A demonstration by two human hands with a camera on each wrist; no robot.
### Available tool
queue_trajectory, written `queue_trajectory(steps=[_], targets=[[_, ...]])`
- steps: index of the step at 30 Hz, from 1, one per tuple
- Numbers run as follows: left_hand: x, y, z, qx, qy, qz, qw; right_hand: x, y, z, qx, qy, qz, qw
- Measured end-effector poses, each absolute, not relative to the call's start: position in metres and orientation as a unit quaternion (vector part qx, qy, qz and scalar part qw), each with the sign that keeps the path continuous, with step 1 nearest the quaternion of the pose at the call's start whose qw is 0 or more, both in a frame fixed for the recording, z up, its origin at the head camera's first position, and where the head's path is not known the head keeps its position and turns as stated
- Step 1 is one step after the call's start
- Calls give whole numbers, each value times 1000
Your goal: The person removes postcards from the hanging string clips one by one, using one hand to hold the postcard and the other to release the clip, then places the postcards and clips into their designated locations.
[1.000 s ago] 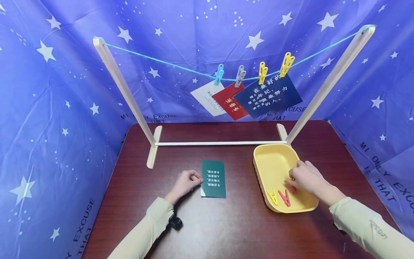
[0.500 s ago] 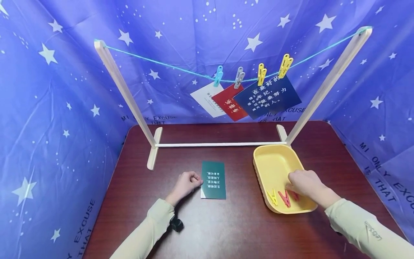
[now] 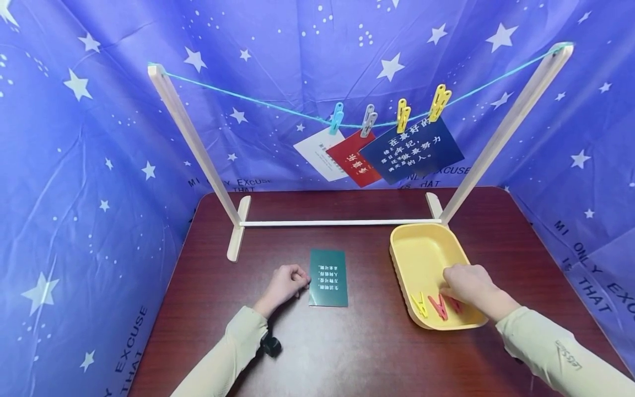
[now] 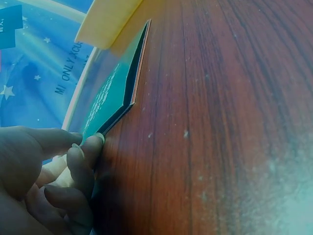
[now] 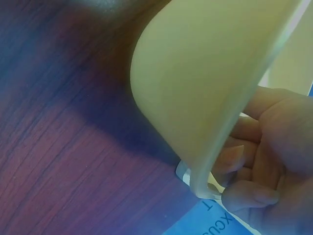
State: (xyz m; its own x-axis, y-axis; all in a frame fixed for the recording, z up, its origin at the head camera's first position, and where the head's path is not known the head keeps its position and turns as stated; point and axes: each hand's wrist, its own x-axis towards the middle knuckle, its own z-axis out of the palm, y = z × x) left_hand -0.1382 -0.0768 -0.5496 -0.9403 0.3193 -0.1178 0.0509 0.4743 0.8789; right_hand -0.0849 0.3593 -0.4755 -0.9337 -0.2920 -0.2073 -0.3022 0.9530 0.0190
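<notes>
Item: green card [image 3: 328, 277], flat on the surface [image 3: 347, 353], long axis running away from the person, printed side up. It lies just right of the left hand [image 3: 284, 282]. Left grip: fingers curled, tips at the card's near-left edge. The left wrist view shows a fingertip [image 4: 93, 147] against that edge, with the card [image 4: 115, 88] slightly raised there. Whether the thumb pinches it from below cannot be told.

Item: yellow tray [image 3: 421, 251], right of the card, near the rack's right foot. It holds a yellow peg [image 3: 419, 304] and a red peg [image 3: 439, 306] at its near end, both lying roughly along the tray's length. A further red peg [image 3: 453, 303] lies just under the right hand [image 3: 466, 284]. Right grip: fingers bent down into the tray over that peg, the nearest hand to all three. Whether it has the peg pinched cannot be told. The right wrist view shows only the tray wall [image 5: 205, 88] and curled fingers [image 5: 244, 161] behind it, no peg.

Item: rack [image 3: 198, 149] with a sagging line [image 3: 258, 102] carrying three cards, white [image 3: 315, 151], red [image 3: 349, 157] and navy [image 3: 414, 149], on four pegs.

Hidden or unclear: the peg under the right hand is mostly covered, and the green card's print is too small to read.
</notes>
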Motion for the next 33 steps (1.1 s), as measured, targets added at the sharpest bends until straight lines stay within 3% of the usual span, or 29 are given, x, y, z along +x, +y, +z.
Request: queue_trajectory(steps=[33], targets=[[-143,-77,-547,113,843,498,168,-84,354,-471,-112,984,21,139]])
